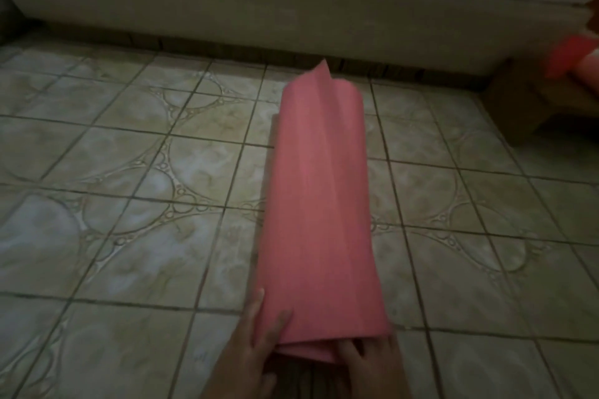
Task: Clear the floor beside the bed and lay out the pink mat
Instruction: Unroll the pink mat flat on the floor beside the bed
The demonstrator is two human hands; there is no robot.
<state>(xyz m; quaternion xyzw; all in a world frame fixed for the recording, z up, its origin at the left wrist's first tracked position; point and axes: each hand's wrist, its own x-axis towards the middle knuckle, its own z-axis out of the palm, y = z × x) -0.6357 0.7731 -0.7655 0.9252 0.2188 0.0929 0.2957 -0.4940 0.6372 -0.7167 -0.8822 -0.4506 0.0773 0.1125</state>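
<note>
The pink mat (319, 204) is a loose roll that lies on the tiled floor (129, 172), its long axis pointing away from me toward the bed (227, 0). My left hand (256, 343) grips the near end from the left, fingers laid over the outer layer. My right hand (366, 356) holds the same end from below and the right, fingers tucked under the roll's edge. The far end is uneven, with one corner sticking up near the bed's base.
The bed's pale side runs across the top of the view. At the right stands a brown cardboard box (518, 104) with a blurred red and pink object (570, 58) above it. Patterned tiles spread left and right of the roll.
</note>
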